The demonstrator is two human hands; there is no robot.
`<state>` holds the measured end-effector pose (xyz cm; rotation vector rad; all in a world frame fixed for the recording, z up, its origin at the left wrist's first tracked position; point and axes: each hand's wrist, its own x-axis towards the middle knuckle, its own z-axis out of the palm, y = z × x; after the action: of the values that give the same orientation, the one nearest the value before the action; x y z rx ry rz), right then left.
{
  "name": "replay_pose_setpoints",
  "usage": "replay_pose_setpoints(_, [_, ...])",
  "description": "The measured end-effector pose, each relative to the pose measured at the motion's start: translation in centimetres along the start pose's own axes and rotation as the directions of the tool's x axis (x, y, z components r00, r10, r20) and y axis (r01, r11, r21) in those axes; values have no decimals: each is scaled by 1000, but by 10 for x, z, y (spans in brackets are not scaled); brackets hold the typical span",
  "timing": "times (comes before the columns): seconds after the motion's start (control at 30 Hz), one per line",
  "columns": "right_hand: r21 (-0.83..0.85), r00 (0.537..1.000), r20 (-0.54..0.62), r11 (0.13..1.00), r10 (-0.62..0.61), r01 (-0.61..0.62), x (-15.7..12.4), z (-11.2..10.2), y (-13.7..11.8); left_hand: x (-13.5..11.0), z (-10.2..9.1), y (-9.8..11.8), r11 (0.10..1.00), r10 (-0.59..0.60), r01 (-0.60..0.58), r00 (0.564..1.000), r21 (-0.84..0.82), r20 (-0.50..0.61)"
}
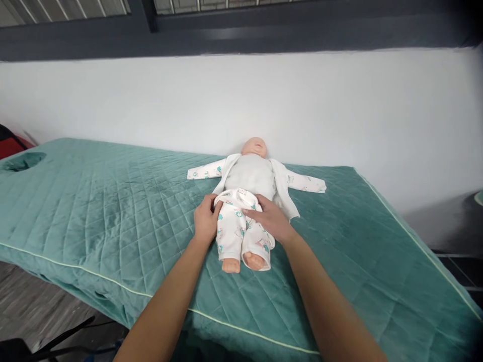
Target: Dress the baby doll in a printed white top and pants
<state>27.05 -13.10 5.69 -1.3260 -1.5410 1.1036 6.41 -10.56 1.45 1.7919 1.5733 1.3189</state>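
A baby doll (254,147) lies on its back, its head by the wall and its feet toward me. White patterned pants (231,231) cover its legs, with both feet showing at the cuffs. My left hand (206,217) grips the waistband at one side, thumb on top and fingers partly hidden. On the other side my right hand (273,218) is closed on the pants near the waist, thumb across the front. A patterned jacket (307,183) lies spread open under the doll, sleeves out to both sides. The doll's torso (251,173) is whitish.
A green quilted cover (113,201) with light piping drapes the bed, which has a hole (24,161) at its far left. Behind stands a white wall (151,105) below a dark window frame (264,30). Something red and black (11,143) is at the left edge.
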Motion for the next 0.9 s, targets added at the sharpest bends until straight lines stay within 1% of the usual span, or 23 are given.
replay_pose_setpoints(0.07, [49, 1000, -6, 999, -11, 11, -1, 0, 3, -1, -1, 3, 998, -53, 52, 997, -25, -54])
replay_pose_setpoints(0.13, [89, 999, -14, 995, -32, 34, -1, 1, 7, -7, -5, 6, 993, -111, 105, 987, -53, -117])
replay_pose_setpoints(0.2, [109, 998, -29, 992, -61, 64, -2, 2, 11, -23, -13, 9, 986, -154, 144, 978, -83, -139])
replay_pose_setpoints(0.23, [115, 997, -36, 991, -72, 76, -2, 2, 13, -35, -19, 9, 982, -175, 164, 976, -97, -130])
replay_pose_setpoints(0.33, [126, 993, -41, 986, -108, 112, -3, 3, 19, -83, -37, 12, 954, -272, 265, 962, -141, -32])
replay_pose_setpoints(0.37, [128, 992, -42, 984, -121, 125, -3, 3, 21, -100, -42, 14, 937, -310, 310, 950, -161, 31])
replay_pose_setpoints(0.4, [130, 990, -42, 982, -133, 137, -3, 3, 22, -118, -46, 17, 915, -347, 357, 934, -187, 84])
replay_pose_setpoints(0.47, [135, 987, -44, 978, -152, 156, -2, 4, 23, -147, -48, 27, 841, -433, 463, 886, -278, 166])
replay_pose_setpoints(0.53, [141, 986, -52, 977, -156, 162, -1, 5, 23, -164, -45, 42, 729, -494, 548, 836, -409, 239])
replay_pose_setpoints(0.6, [140, 987, -57, 977, -153, 160, -1, 6, 22, -167, -40, 57, 600, -546, 605, 788, -523, 286])
replay_pose_setpoints(0.67, [141, 986, -61, 977, -154, 162, -1, 6, 21, -161, -37, 69, 486, -593, 650, 737, -585, 326])
replay_pose_setpoints(0.7, [142, 986, -62, 976, -156, 163, -2, 7, 20, -156, -37, 73, 445, -606, 666, 716, -598, 347])
replay_pose_setpoints(0.77, [140, 985, -64, 976, -159, 166, -3, 7, 18, -149, -37, 78, 408, -606, 693, 693, -595, 391])
replay_pose_setpoints(0.83, [131, 985, -64, 977, -163, 170, -4, 7, 18, -144, -37, 78, 413, -593, 711, 684, -569, 424])
replay_pose_setpoints(0.9, [120, 983, -67, 977, -169, 176, -4, 7, 18, -143, -37, 77, 428, -596, 724, 676, -541, 434])
